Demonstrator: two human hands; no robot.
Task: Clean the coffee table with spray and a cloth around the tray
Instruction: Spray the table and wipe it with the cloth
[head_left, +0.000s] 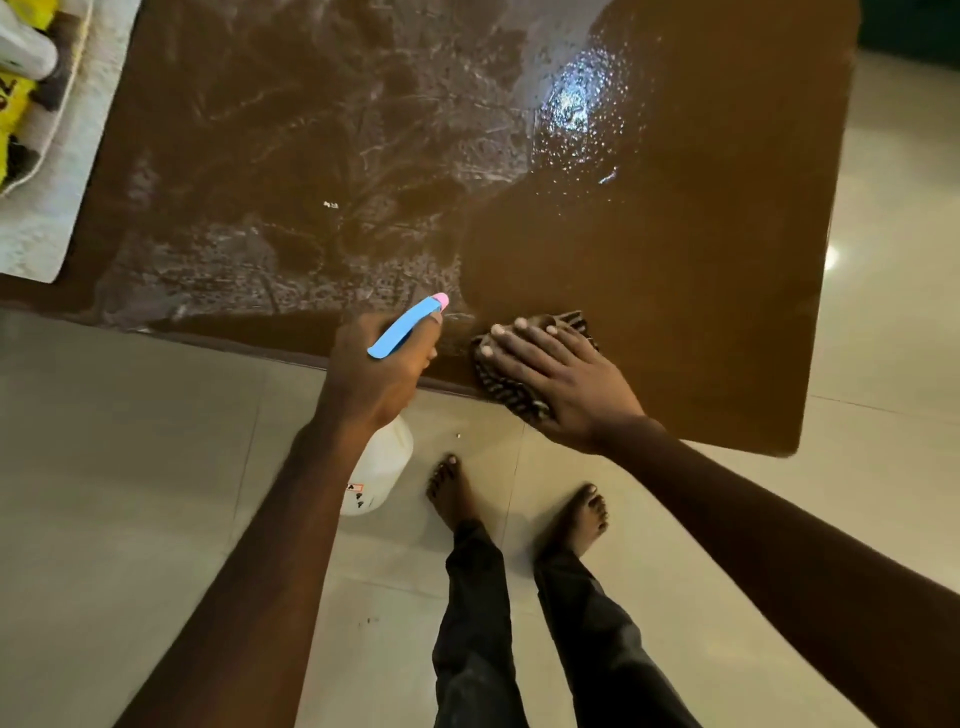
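Roughly halfway, I judge: the tray (62, 122) sits at ten o'clock, and streaky film on the surface (675, 260) beside it is yet to be wiped. My left hand (379, 374) curls its fingers round the spray bottle (382, 467) at six o'clock; my right hand (563, 382) presses the cloth (506, 389), fingers spread; three o'clock looks clean.

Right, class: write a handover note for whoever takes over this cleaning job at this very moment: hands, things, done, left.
Left hand grips the spray bottle above the near edge.
Right hand presses the striped cloth flat on the coffee table.
Tray: far left.
Done: right side looks wiped, bar one wet patch.
Left: streaky residue across middle and left, towards the tray.
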